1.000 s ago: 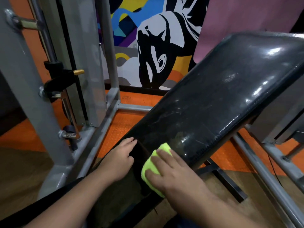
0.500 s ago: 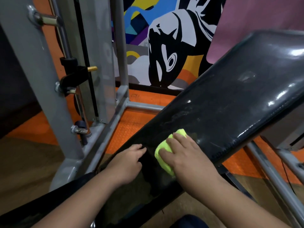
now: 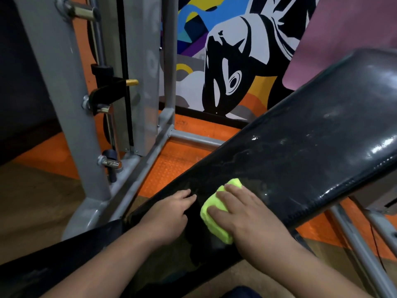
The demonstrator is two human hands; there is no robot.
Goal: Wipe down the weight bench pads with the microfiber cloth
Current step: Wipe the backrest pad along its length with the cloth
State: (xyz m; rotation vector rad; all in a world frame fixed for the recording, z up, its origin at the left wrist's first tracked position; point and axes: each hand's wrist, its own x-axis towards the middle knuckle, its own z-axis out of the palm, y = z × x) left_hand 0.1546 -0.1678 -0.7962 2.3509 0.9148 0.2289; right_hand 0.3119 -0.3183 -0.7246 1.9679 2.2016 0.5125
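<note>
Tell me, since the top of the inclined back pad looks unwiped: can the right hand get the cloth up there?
Probably yes. The right hand presses the yellow-green microfiber cloth on the lower end of the inclined back pad, and the glossy surface above it is bare. The far top may need a lean forward.

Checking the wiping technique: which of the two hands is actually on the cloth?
The right hand, pressing the yellow-green cloth onto the inclined pad; the left hand rests bare beside it.
</note>
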